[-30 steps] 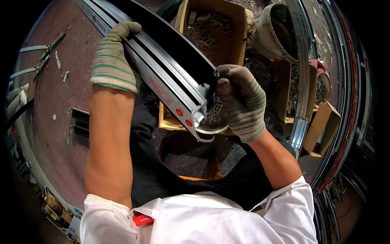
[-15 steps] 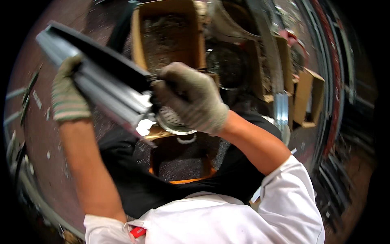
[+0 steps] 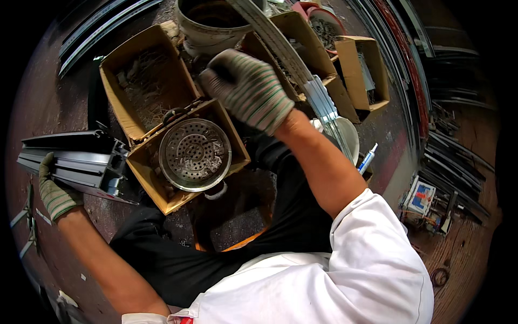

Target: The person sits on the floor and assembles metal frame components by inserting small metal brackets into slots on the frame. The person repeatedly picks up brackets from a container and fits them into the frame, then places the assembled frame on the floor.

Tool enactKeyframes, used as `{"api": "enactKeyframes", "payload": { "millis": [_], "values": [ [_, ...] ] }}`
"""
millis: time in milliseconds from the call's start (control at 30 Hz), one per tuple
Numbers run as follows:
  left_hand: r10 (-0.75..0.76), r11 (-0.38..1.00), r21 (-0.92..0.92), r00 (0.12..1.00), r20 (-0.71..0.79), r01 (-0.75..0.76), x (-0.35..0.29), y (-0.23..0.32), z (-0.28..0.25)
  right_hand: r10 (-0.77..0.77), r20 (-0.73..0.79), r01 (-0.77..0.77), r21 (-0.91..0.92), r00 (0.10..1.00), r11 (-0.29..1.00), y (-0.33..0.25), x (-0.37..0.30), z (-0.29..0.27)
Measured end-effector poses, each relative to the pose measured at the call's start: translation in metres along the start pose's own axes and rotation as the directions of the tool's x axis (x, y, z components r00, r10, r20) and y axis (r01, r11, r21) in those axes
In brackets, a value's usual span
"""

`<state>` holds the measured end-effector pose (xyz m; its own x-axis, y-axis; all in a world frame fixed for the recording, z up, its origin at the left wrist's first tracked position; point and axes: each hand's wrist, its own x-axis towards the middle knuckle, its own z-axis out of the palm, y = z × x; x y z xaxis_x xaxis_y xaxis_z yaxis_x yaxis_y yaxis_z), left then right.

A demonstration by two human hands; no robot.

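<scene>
My left hand (image 3: 58, 195), in a striped knit glove, is wrapped round a grey metal profile (image 3: 81, 161) at the left, its hollow cut end turned toward the boxes. My right hand (image 3: 251, 89), gloved alike, is closed and raised just below a white bucket (image 3: 208, 36). What its curled fingers hold, if anything, is hidden. Between my hands, a round steel strainer (image 3: 189, 144) with a perforated bottom and small metal bits in it sits on a cardboard box (image 3: 237, 153). Its side handle points toward me.
A larger open carton (image 3: 121, 116) with scraps stands beyond the strainer. A long metal strip (image 3: 280, 46) slants past more cartons on the right, near a small upright carton (image 3: 377, 100) and a red tub (image 3: 340, 24). Long profiles (image 3: 402, 75) lie along the right. A white-blue tube (image 3: 368, 158) is nearby.
The profile has moved down and left in my left hand, away from my right hand. My right hand has come off its end and moved up toward the bucket. The view has turned.
</scene>
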<state>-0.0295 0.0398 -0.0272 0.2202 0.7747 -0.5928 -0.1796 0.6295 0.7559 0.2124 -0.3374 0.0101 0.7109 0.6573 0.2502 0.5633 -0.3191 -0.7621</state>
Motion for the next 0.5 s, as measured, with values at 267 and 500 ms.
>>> {"api": "enactKeyframes", "payload": {
  "millis": [267, 500],
  "values": [
    [-0.057, 0.998, 0.043, 0.997, 0.048, 0.055, 0.009, -0.008, 0.006, 0.286, -0.388, -0.420, -0.324, 0.876, 0.848, 0.081, -0.084, -0.147],
    [-0.115, 0.992, 0.073, 0.986, 0.120, 0.106, 0.009, -0.009, 0.004, 0.340, -0.471, -0.580, -0.645, 0.814, 0.497, 0.141, -0.214, -0.174]
  ]
}}
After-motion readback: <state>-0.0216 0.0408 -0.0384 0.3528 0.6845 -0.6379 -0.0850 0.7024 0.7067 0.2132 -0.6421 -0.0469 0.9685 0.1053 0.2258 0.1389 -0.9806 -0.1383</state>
